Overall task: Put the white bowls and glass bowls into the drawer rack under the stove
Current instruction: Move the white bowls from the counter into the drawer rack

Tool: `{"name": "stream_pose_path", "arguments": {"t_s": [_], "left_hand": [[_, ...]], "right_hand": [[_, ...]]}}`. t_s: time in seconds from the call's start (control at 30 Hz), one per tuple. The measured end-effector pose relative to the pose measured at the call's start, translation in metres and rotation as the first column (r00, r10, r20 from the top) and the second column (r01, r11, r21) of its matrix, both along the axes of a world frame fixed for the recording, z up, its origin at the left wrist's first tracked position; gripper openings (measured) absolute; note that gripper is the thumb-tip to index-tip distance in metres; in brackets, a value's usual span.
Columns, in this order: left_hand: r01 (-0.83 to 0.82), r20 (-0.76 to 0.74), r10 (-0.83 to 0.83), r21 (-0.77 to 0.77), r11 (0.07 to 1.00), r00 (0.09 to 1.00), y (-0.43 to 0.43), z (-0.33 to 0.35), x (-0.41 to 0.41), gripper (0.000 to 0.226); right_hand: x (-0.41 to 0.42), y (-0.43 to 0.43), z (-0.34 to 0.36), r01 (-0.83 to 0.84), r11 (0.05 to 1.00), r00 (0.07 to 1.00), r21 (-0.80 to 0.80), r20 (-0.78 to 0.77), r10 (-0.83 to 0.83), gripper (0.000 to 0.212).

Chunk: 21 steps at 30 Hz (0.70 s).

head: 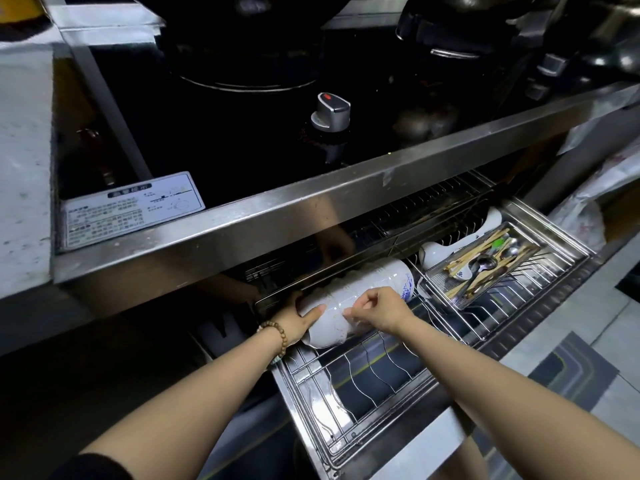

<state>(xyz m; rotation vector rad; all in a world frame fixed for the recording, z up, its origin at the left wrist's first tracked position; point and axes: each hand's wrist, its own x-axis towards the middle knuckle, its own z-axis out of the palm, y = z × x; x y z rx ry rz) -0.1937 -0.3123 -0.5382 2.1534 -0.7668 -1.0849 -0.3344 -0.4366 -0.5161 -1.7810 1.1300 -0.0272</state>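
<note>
The stack of white bowls, clamped in the grip of left hand and right hand, should be seated steadily between the drawer rack wires.

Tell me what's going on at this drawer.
A person holds a stack of white bowls lying on its side in the pulled-out rack under the stove. The left hand grips the stack's near end; the right hand pinches a rim on top. A cutlery tray sits further right in the rack.
</note>
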Motion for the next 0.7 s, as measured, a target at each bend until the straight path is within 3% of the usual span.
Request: {"name": "stream_pose_path", "arguments": {"t_s": [0.17, 0.4, 0.57, 0.7], "left_hand": [[0.024, 0.099, -0.021, -0.024, 0.999, 0.995, 0.014, 0.029, -0.003, 0.069], [0.163, 0.124, -0.132, -0.29, 0.943, 0.984, 0.023, 0.111, -0.035, 0.051], [0.355, 0.377, -0.182, -0.462, 0.813, 0.908, 0.04, 0.202, -0.049, 0.046], [0.469, 0.575, -0.107, -0.53, 0.707, 0.811, 0.071, 0.28, -0.043, 0.05]], "right_hand": [[-0.023, -0.002, 0.035, -0.018, 1.0, 0.998, -0.016, 0.057, 0.019, 0.017], [-0.069, 0.026, 0.13, 0.046, 0.978, 0.984, -0.203, 0.179, -0.009, 0.055], [-0.093, 0.051, 0.216, 0.049, 0.907, 0.965, -0.419, 0.253, 0.064, 0.055], [-0.092, 0.07, 0.273, 0.015, 0.827, 0.947, -0.562, 0.273, 0.168, 0.059]]}}
